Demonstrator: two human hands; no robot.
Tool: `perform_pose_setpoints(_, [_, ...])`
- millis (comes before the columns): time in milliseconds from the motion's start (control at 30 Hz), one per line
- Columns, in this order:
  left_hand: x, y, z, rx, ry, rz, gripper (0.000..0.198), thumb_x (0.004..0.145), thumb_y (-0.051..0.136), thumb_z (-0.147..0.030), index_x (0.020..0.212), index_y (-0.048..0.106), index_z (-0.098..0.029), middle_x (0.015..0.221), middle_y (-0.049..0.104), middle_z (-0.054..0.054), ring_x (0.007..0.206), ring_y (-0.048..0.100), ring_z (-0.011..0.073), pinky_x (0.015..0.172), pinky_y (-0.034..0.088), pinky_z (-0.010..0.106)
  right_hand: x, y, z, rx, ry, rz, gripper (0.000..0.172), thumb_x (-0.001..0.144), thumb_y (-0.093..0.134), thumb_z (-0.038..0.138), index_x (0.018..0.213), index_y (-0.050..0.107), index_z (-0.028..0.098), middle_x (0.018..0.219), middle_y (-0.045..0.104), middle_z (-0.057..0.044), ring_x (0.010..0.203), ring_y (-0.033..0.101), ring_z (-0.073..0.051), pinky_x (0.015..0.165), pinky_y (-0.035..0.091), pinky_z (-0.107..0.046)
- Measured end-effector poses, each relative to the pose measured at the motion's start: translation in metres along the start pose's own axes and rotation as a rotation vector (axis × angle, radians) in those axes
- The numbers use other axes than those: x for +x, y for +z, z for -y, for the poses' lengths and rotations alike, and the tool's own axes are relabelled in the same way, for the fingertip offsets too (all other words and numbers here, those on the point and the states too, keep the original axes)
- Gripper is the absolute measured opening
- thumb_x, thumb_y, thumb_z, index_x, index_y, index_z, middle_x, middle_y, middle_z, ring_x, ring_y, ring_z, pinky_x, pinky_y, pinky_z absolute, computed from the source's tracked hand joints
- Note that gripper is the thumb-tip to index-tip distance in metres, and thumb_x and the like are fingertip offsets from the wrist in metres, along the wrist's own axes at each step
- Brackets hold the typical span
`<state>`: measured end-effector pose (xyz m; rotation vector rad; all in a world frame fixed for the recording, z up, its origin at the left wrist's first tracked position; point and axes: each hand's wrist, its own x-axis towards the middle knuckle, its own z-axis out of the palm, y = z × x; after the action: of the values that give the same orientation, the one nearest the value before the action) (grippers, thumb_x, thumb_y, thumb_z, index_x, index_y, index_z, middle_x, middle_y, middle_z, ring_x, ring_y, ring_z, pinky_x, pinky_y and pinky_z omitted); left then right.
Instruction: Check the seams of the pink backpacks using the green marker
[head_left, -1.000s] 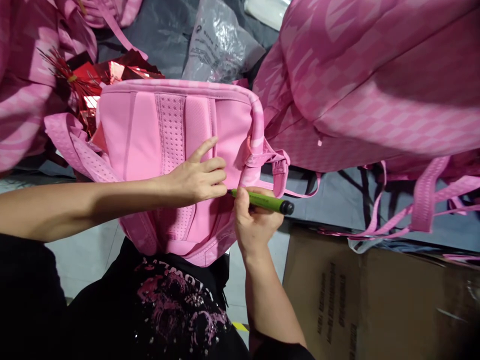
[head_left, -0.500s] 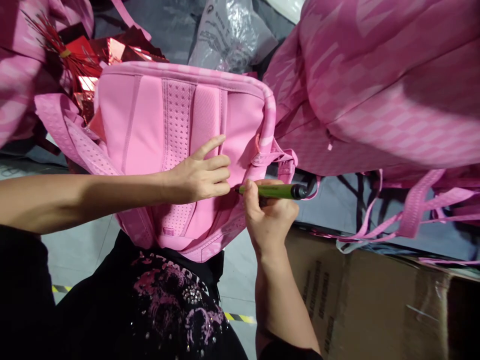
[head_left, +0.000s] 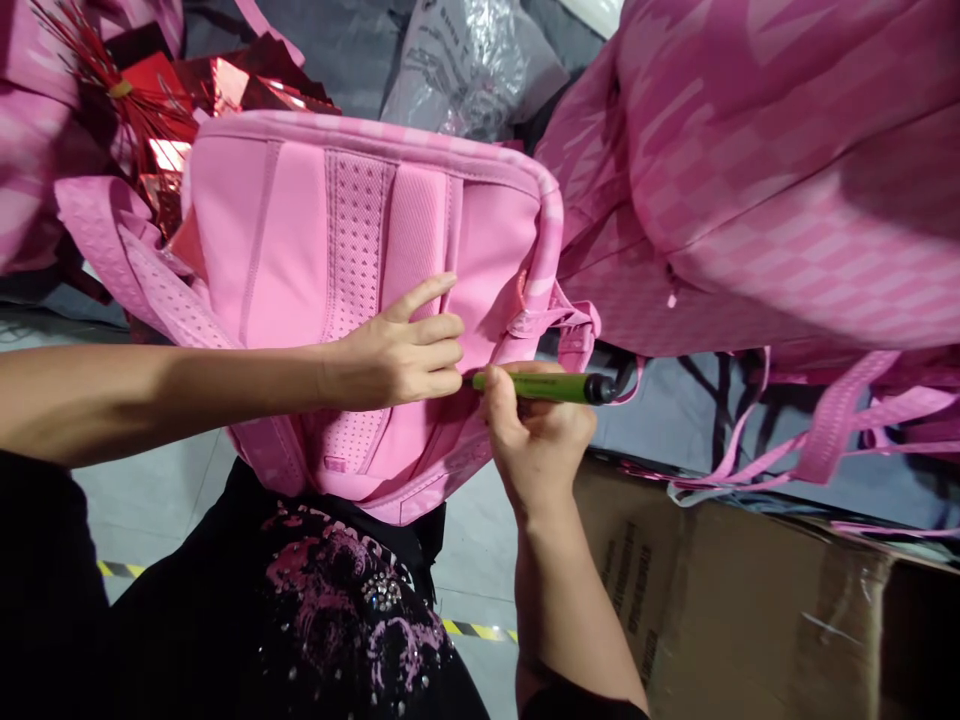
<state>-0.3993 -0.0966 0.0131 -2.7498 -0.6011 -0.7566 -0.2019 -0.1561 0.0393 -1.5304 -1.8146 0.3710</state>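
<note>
A pink backpack (head_left: 292,240) lies with its padded, perforated back panel facing up, in front of my body. Across that panel rests my left hand (head_left: 409,350), index finger stretched out and the other fingers laid against the fabric, gripping nothing. Pinched in my right hand (head_left: 536,430) is a green marker pen (head_left: 555,386) with a black end, held nearly level. Its dark tip points left at the backpack, right beside my left fingertips. Whether the tip touches the fabric I cannot tell.
A larger pink checkered backpack (head_left: 765,200) fills the upper right, its straps (head_left: 840,420) hanging down. Red foil tinsel (head_left: 225,85) and a clear plastic bag (head_left: 465,65) lie behind. A cardboard box (head_left: 735,600) stands at lower right.
The view has shifted slightly, so the surroundings sit a little differently. Both hands keep nearly the same place on the backpack, and the marker pen stays in my right hand.
</note>
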Motion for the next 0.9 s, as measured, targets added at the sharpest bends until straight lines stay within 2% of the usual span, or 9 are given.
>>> perform_pose_setpoints(200, [0.004, -0.011, 0.000, -0.140, -0.085, 0.280, 0.037, 0.101, 0.035, -0.016, 0.092, 0.068, -0.028, 0.091, 0.065, -0.001, 0.105, 0.057, 0.0164, 0.128, 0.018, 0.052, 0.007, -0.003, -0.001, -0.108, -0.091, 0.020, 0.023, 0.094, 0.061, 0.034, 0.079, 0.066, 0.018, 0.065, 0.069, -0.002, 0.048, 0.061, -0.013, 0.048, 0.044, -0.025])
perform_pose_setpoints(333, [0.008, -0.017, 0.001, -0.167, -0.115, 0.289, 0.039, 0.102, 0.033, -0.016, 0.092, 0.069, -0.028, 0.089, 0.066, -0.002, 0.105, 0.057, 0.0164, 0.127, 0.021, 0.052, 0.005, -0.001, -0.002, -0.109, -0.070, 0.003, 0.025, 0.096, 0.058, 0.037, 0.082, 0.067, 0.018, 0.066, 0.069, -0.003, 0.050, 0.062, -0.014, 0.050, 0.046, -0.026])
perform_pose_setpoints(400, [0.014, -0.020, 0.006, -0.165, -0.071, 0.277, 0.039, 0.102, 0.032, -0.015, 0.091, 0.068, -0.026, 0.086, 0.065, -0.001, 0.100, 0.059, 0.0171, 0.122, 0.030, 0.050, 0.003, 0.001, -0.002, -0.138, -0.065, -0.029, 0.028, 0.095, 0.058, 0.040, 0.079, 0.066, 0.018, 0.061, 0.066, -0.002, 0.047, 0.059, -0.014, 0.048, 0.045, -0.027])
perform_pose_setpoints(500, [0.027, -0.024, 0.017, -0.181, 0.070, 0.316, 0.039, 0.103, 0.032, -0.017, 0.083, 0.066, -0.023, 0.080, 0.064, 0.000, 0.089, 0.060, 0.0174, 0.104, 0.045, 0.042, -0.001, 0.004, -0.002, -0.116, -0.011, -0.110, 0.031, 0.094, 0.058, 0.042, 0.075, 0.064, 0.019, 0.056, 0.062, -0.001, 0.045, 0.056, -0.015, 0.046, 0.042, -0.028])
perform_pose_setpoints(567, [0.036, -0.027, 0.021, -0.174, 0.124, 0.366, 0.040, 0.103, 0.032, -0.019, 0.080, 0.064, -0.022, 0.078, 0.064, 0.001, 0.085, 0.060, 0.0169, 0.094, 0.047, 0.037, -0.003, 0.005, -0.002, -0.006, 0.011, -0.098, 0.030, 0.095, 0.056, 0.043, 0.079, 0.064, 0.019, 0.060, 0.064, -0.001, 0.047, 0.059, -0.015, 0.048, 0.045, -0.028])
perform_pose_setpoints(667, [0.044, -0.037, 0.017, -0.085, 0.106, 0.419, 0.037, 0.102, 0.034, -0.018, 0.080, 0.063, -0.021, 0.078, 0.065, 0.003, 0.085, 0.061, 0.0177, 0.090, 0.046, 0.037, -0.010, 0.001, 0.000, 0.051, 0.025, -0.104, 0.029, 0.093, 0.059, 0.043, 0.078, 0.062, 0.018, 0.056, 0.060, 0.001, 0.045, 0.057, -0.015, 0.049, 0.046, -0.028])
perform_pose_setpoints(767, [0.045, -0.067, 0.002, 0.006, 0.039, 0.426, 0.028, 0.099, 0.040, -0.024, 0.083, 0.061, -0.020, 0.080, 0.065, 0.004, 0.085, 0.061, 0.0201, 0.086, 0.046, 0.041, -0.022, -0.014, 0.011, 0.166, 0.090, -0.232, 0.028, 0.094, 0.060, 0.042, 0.078, 0.060, 0.019, 0.053, 0.058, 0.002, 0.045, 0.057, -0.015, 0.046, 0.045, -0.028])
perform_pose_setpoints(833, [0.046, -0.101, -0.014, 0.029, -0.023, 0.417, 0.026, 0.097, 0.042, -0.030, 0.082, 0.060, -0.020, 0.079, 0.064, 0.004, 0.083, 0.061, 0.0212, 0.082, 0.046, 0.044, -0.031, -0.031, 0.027, 0.351, 0.088, -0.273, 0.025, 0.096, 0.057, 0.043, 0.089, 0.060, 0.020, 0.059, 0.062, 0.002, 0.048, 0.061, -0.015, 0.047, 0.048, -0.027])
perform_pose_setpoints(900, [0.047, -0.140, -0.035, 0.031, -0.103, 0.379, 0.028, 0.097, 0.041, -0.032, 0.079, 0.060, -0.021, 0.075, 0.062, 0.003, 0.079, 0.060, 0.0205, 0.078, 0.045, 0.043, -0.037, -0.054, 0.045, 0.423, 0.010, -0.250, 0.028, 0.098, 0.053, 0.048, 0.102, 0.060, 0.021, 0.069, 0.068, 0.000, 0.054, 0.065, -0.016, 0.050, 0.053, -0.029])
